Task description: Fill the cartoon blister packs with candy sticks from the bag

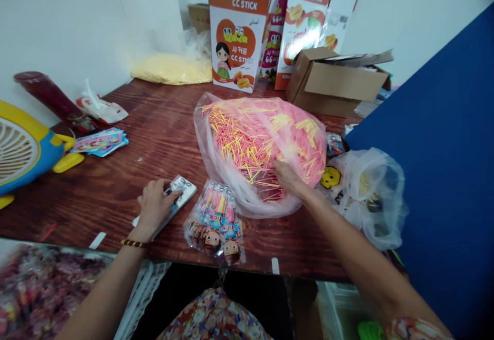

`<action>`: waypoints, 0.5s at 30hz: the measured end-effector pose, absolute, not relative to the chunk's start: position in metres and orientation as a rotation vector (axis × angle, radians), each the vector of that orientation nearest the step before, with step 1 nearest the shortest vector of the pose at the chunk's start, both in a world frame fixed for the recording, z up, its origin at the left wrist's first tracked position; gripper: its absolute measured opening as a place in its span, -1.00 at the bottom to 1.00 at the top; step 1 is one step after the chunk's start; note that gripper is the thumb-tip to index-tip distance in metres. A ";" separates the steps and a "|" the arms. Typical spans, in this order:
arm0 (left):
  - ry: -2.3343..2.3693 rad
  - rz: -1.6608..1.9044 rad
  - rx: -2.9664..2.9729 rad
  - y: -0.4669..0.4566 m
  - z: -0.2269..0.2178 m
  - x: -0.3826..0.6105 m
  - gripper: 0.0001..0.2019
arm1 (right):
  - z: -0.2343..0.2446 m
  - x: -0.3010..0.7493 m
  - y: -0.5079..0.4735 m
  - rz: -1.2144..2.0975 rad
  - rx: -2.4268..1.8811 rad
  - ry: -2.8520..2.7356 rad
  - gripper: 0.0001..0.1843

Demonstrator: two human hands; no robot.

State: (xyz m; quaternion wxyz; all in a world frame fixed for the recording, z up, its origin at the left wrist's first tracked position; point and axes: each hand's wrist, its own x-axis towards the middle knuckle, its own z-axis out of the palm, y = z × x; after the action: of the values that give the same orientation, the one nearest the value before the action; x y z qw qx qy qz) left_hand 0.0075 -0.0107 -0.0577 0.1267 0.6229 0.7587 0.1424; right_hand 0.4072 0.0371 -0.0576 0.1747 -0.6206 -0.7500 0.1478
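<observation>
My left hand (154, 203) lies over a stack of flat clear-and-white printed packets (184, 191) on the table, its fingers and thumb closed on it. Inside a large open plastic bag (247, 203) is a heap of thin pink and yellow sticks (239, 142). My right hand (288, 178) reaches into the bag's mouth from the right. Its fingers are drawn together among the sticks, and what they hold is hidden. Between my hands, near the table edge, several filled clear packets (216, 221) with sticks and brown cartoon faces lie overlapped.
Tall CC Stick boxes (239, 36) and an open cardboard carton (335, 83) stand behind the bag. A knotted plastic bag (372, 196) sits at right beside a blue panel (447, 165). At left are a yellow-blue fan (27, 147) and a basket of wrapped pieces (42, 293).
</observation>
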 end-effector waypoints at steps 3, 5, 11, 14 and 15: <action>2.197 0.428 1.799 -0.007 -0.058 0.006 -0.60 | -0.053 0.397 0.036 0.605 -1.617 -1.847 -0.73; 2.201 0.456 1.816 -0.007 -0.060 0.005 -0.61 | -0.052 0.388 0.033 0.819 -1.442 -1.594 -0.68; 2.159 0.578 1.822 -0.005 -0.068 -0.001 -0.68 | -0.074 0.365 0.021 1.048 -1.225 -1.181 -0.67; 2.145 0.585 1.809 0.000 -0.071 -0.005 -0.69 | -0.087 0.360 0.014 1.032 -1.290 -1.211 -0.69; 2.138 0.574 1.811 0.001 -0.072 -0.006 -0.68 | -0.090 0.359 0.012 1.023 -1.323 -1.265 -0.71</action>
State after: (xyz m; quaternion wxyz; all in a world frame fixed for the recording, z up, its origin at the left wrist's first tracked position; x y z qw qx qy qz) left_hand -0.0058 0.0013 -0.0719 0.1404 0.6271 0.7400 0.1986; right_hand 0.3589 0.0125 -0.0898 0.4989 -0.5467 -0.5230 0.4227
